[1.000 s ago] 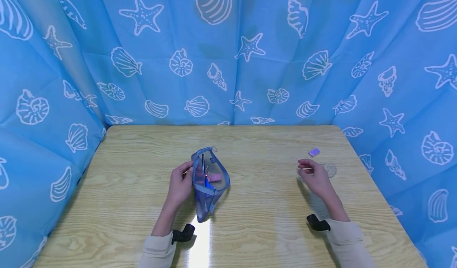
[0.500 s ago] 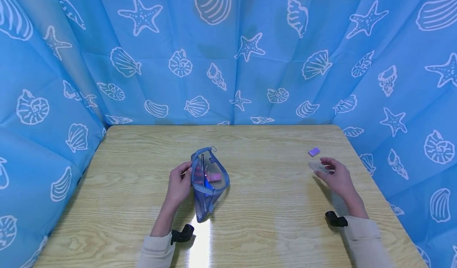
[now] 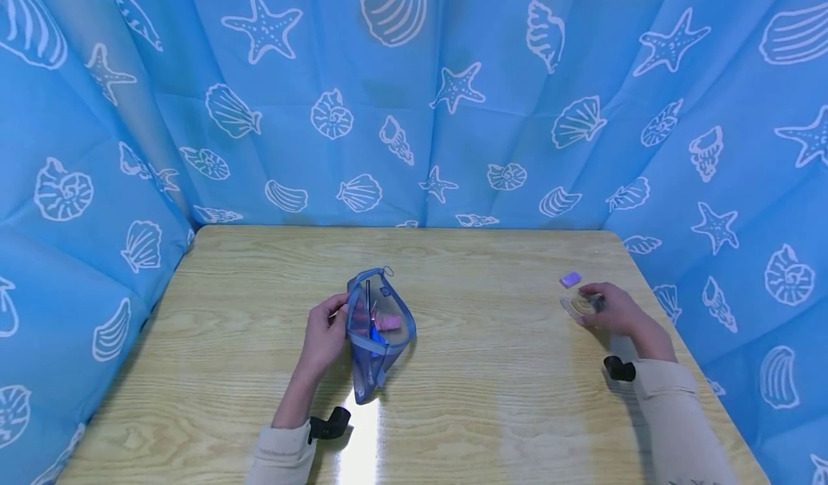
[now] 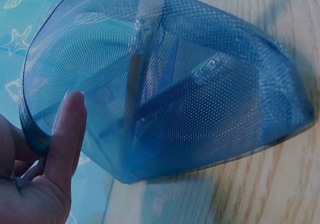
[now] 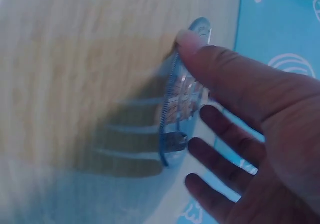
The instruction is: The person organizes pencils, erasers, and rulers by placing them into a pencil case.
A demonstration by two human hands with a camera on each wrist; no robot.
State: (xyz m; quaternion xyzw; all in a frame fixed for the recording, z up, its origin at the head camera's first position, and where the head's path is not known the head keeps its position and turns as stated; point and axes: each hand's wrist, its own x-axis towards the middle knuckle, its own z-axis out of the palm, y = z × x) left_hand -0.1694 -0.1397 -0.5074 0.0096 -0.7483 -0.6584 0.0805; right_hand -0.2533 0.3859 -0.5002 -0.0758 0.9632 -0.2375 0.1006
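Observation:
My left hand grips the left rim of a blue mesh pencil case, thumb on one side of the rim and fingers on the other. The case stands with its mouth open. Inside lie a dark pen-like stick, a pink item and something bright blue. Over at the right, my right hand pinches a clear protractor. In the right wrist view the protractor shows nearly edge-on, tilted above the table, with the thumb on its near face.
A small purple block, like an eraser, lies just behind the protractor. The wooden table reaches back to a blue curtain with shell prints, which also hangs at both sides.
My right hand has moved right, from the protractor's left side to its right, and now pinches it with the protractor tilted. My left hand keeps its grip on the pencil case.

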